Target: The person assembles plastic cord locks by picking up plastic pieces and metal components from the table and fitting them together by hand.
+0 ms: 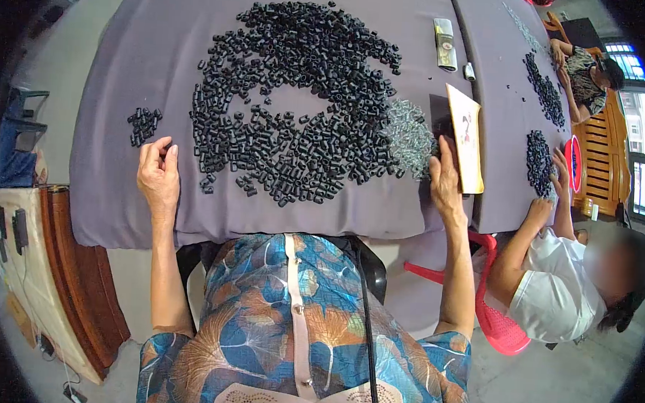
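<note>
On the grey cloth in front of me lies a wide, ring-like spread of small black tubular pieces [301, 51]. A little group of the same black pieces [145, 125] sits off to the left. Just below that group is my left hand [159, 172], its fingers curled in towards the thumb; anything between the fingertips is too small to make out. My right hand [446, 180] rests at the right edge of a heap of small clear pieces [410, 137], with fingers stretched out and thumb apart. Beside it a yellowish, open-topped box or card [466, 140] stands tilted.
A small printed packet [444, 44] and a little white object [469, 71] lie farther back. At right, a person in a white shirt [562, 287] handles black pieces [539, 163]; another person [585, 84] sits beyond. A red plastic chair [498, 324] stands between us.
</note>
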The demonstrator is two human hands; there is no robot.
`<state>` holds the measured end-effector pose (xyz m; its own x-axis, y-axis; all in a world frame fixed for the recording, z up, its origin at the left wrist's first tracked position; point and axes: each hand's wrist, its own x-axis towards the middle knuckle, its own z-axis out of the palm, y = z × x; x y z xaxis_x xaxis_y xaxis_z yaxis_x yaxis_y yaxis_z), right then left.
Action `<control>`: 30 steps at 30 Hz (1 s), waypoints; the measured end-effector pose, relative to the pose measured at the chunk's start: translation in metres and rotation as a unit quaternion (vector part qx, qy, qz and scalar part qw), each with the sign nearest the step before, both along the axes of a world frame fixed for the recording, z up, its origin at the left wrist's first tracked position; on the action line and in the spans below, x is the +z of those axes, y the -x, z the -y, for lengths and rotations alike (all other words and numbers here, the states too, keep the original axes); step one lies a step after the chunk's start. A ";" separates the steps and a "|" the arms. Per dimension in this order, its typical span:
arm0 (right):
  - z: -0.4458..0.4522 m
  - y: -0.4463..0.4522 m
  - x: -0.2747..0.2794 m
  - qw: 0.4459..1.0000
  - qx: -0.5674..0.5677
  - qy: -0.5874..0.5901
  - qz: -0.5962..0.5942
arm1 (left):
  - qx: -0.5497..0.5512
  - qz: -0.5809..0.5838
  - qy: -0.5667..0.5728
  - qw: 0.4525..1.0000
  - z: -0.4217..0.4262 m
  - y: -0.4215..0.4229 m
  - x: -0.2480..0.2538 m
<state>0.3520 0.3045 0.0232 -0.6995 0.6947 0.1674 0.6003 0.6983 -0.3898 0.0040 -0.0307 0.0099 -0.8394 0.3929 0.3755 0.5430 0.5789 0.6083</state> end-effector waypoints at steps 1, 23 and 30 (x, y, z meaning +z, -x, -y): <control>0.008 0.001 0.000 1.000 0.004 -0.015 0.012 | 0.001 0.000 -0.001 1.000 0.000 0.000 0.000; -0.002 0.058 -0.012 0.996 -0.002 0.006 -0.093 | -0.007 0.001 0.001 1.000 0.001 0.000 -0.002; 0.007 0.068 -0.008 0.994 0.021 0.019 -0.109 | -0.007 0.008 -0.006 1.000 0.001 0.001 -0.005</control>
